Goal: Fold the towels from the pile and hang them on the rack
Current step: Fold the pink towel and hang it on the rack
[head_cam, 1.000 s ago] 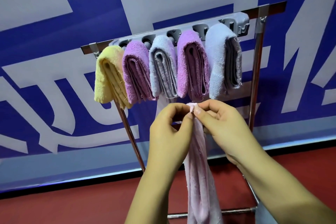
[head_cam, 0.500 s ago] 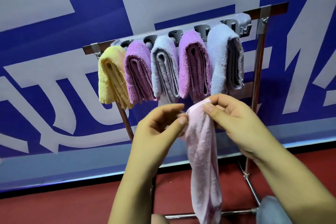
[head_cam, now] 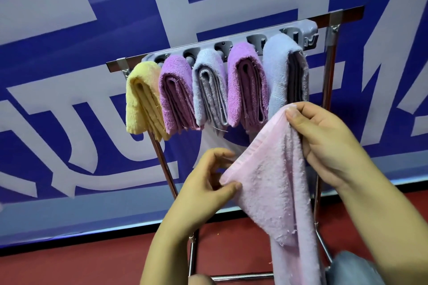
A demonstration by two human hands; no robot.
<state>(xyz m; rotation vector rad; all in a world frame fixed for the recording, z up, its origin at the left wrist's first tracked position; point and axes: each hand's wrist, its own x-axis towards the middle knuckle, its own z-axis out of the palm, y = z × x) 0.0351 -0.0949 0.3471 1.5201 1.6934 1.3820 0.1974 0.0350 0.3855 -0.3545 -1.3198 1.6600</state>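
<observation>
You're pinching the pink towel (head_cam: 273,183) in front of the rack (head_cam: 333,30): right hand (head_cam: 324,143) gripping a top corner, left hand (head_cam: 208,183) pinching the edge lower, likely spreading it to fold.

Single head view, close, facing forward, angled down at rack (head_cam: 231,41)

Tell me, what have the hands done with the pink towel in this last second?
The hands drew apart. The right hand kept its pinch on a corner of the pink towel and lifted it rightward; the left hand slid down-left along the edge, spreading the cloth open. The five folded towels on the rack stayed put.
</observation>
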